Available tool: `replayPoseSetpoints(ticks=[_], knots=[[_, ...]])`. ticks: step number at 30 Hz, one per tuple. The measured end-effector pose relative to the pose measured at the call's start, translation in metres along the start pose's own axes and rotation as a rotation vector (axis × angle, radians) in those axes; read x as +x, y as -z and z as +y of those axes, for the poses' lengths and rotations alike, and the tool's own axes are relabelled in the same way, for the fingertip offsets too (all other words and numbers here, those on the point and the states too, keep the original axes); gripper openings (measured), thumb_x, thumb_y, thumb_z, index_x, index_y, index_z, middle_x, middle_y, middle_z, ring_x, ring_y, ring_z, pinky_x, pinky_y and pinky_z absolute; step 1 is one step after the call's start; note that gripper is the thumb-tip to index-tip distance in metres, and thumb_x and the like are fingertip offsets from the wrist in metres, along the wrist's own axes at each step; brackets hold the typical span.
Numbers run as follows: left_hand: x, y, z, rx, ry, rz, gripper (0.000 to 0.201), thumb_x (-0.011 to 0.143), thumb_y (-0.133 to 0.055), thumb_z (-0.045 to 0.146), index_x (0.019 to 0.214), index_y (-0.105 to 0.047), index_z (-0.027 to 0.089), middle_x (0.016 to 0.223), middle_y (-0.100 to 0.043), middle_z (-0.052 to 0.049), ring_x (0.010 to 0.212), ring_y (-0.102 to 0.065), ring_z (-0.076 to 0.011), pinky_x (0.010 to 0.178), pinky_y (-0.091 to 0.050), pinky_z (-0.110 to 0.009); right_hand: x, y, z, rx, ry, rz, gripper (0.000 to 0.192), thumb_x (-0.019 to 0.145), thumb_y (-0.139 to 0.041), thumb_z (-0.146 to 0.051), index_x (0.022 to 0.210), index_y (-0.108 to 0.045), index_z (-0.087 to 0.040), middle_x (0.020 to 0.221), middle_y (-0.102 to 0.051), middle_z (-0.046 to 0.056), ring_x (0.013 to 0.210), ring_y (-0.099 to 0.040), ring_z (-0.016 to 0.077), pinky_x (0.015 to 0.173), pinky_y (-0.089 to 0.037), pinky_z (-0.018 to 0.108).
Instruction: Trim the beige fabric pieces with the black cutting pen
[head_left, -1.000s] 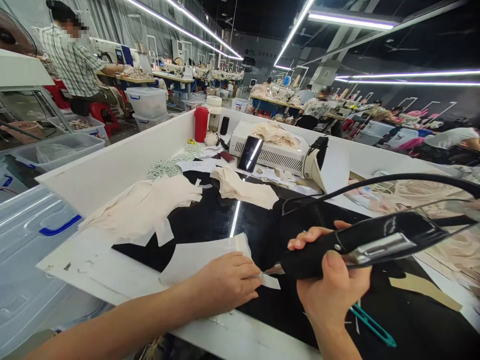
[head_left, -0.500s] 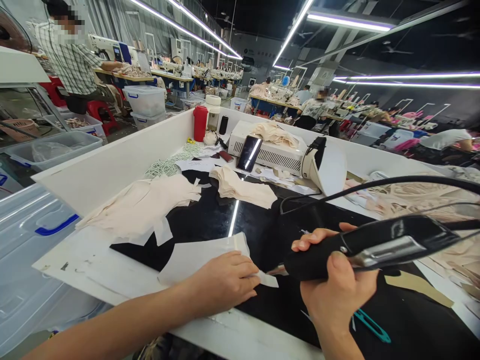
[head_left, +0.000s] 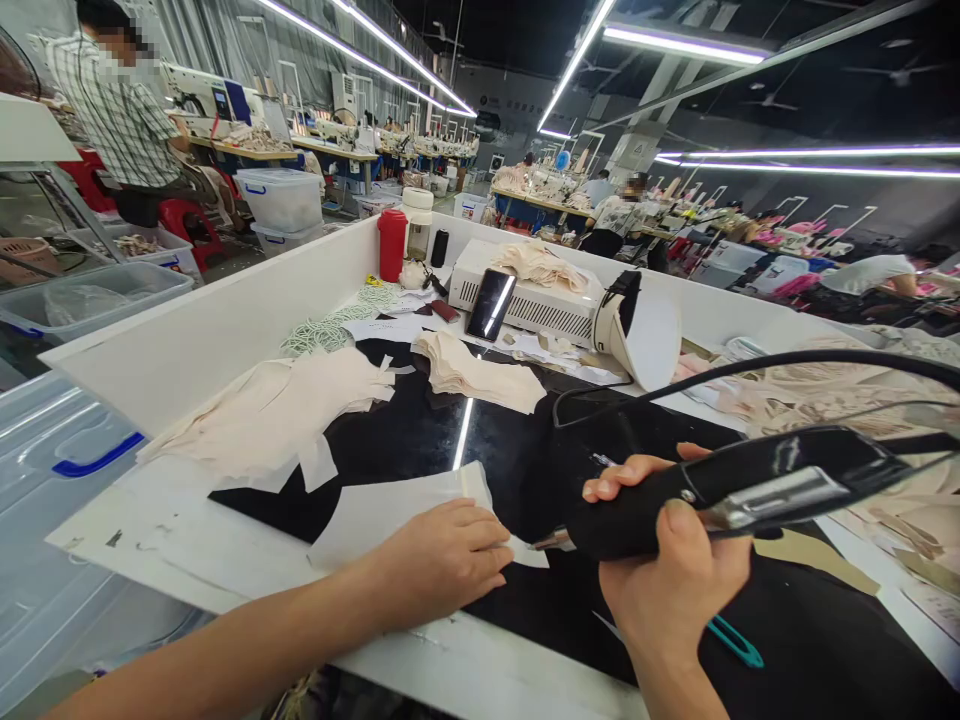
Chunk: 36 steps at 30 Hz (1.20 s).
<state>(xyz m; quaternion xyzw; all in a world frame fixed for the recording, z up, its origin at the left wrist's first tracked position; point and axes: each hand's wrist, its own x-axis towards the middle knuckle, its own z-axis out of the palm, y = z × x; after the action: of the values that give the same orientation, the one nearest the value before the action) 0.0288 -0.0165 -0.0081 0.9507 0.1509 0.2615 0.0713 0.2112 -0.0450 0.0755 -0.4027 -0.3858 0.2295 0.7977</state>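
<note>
My left hand (head_left: 459, 560) lies palm down over a white, thin sheet-like piece (head_left: 390, 510), its fingers close together and holding the piece against the black work surface (head_left: 525, 460). The piece's narrow end pokes out past my fingertips. My right hand (head_left: 679, 575) is wrapped round a black corded handheld tool (head_left: 750, 490) with a metal tip (head_left: 553, 541). That tip meets the white piece's narrow end, just right of my left fingers; whether it presses in, I cannot tell. Below my right hand lies a teal plastic-handled tool (head_left: 735, 640), partly hidden.
Cream fabric pieces (head_left: 262, 410) lie at left, with a cream stack (head_left: 476, 370) behind. Farther back are a phone (head_left: 491, 303), a vented white box (head_left: 547, 300), a red bottle (head_left: 391, 245) and a lamp shade (head_left: 652, 335). The tool's cable (head_left: 810, 368) arcs at right.
The metal tip now shows more clearly against the white piece's narrow end. The whole view has shifted slightly; both hands keep nearly the same pose.
</note>
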Motion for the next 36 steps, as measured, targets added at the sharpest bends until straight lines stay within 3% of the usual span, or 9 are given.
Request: replayPoseSetpoints(ticks=[5,12,26,36], knots=[[0.003,0.005,0.0,-0.023,-0.004,-0.02,0.009,0.102,-0.062,0.021,0.108,-0.064,0.014,0.107,-0.071,-0.007,0.108,-0.067,-0.0207,0.106,-0.051,-0.037,-0.008,-0.003,-0.004,0.039,-0.014,-0.048,0.039,0.075,-0.08,-0.03,0.11,-0.063,-0.026,0.074,-0.068,-0.004,0.059,-0.062,0.0155,0.056,-0.057,0.033],[0.006,0.009,0.002,-0.053,0.008,-0.035,0.012,0.102,-0.061,0.02,0.112,-0.064,0.014,0.105,-0.071,-0.007,0.107,-0.067,-0.0206,0.106,-0.05,-0.037,-0.014,-0.007,0.001,0.044,-0.048,-0.071,0.037,0.078,-0.082,-0.03,0.11,-0.064,-0.028,0.076,-0.069,-0.004,0.061,-0.063,0.0148,0.058,-0.056,0.031],[-0.002,-0.004,-0.003,0.006,-0.016,-0.013,0.016,0.103,-0.062,0.024,0.116,-0.065,0.015,0.116,-0.071,-0.007,0.116,-0.065,-0.0214,0.11,-0.049,-0.037,-0.008,0.007,-0.004,-0.002,0.001,-0.03,0.042,0.076,-0.083,-0.033,0.111,-0.062,-0.025,0.074,-0.068,-0.003,0.06,-0.062,0.0154,0.056,-0.056,0.033],[-0.001,0.021,-0.008,-0.096,0.085,0.051,0.023,0.109,-0.048,0.023,0.121,-0.066,0.014,0.125,-0.071,-0.009,0.118,-0.066,-0.0217,0.111,-0.051,-0.037,-0.002,0.015,0.005,-0.029,0.043,-0.042,0.038,0.08,-0.081,-0.032,0.114,-0.063,-0.027,0.079,-0.068,-0.003,0.062,-0.064,0.0151,0.06,-0.057,0.033]])
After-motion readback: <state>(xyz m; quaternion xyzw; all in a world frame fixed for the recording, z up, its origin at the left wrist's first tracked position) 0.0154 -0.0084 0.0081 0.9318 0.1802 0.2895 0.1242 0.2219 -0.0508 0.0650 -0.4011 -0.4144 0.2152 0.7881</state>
